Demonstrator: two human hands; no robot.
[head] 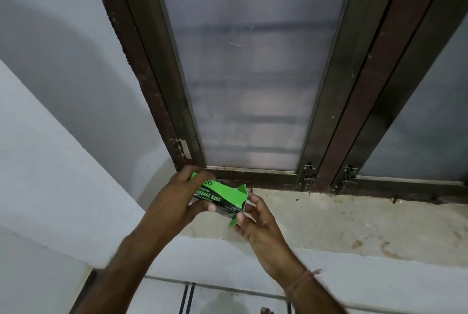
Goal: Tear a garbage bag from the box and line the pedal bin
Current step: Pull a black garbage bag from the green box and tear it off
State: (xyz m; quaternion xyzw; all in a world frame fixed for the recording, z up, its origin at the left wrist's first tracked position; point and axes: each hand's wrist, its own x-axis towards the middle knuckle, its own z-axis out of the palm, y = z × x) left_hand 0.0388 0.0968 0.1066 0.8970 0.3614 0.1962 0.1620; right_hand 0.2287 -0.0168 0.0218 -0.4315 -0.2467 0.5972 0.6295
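over the window sill (354,222): left hand (177,197) grips the box (222,194); right hand (255,220) pinches its opened end. step: box access. next, likely: draw out a bag.

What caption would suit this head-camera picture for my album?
A left hand grips a green garbage bag box above a window sill while the right hand holds its opened end.

L hand (177,198) curled, R hand (258,223) pinching (arms fwd).
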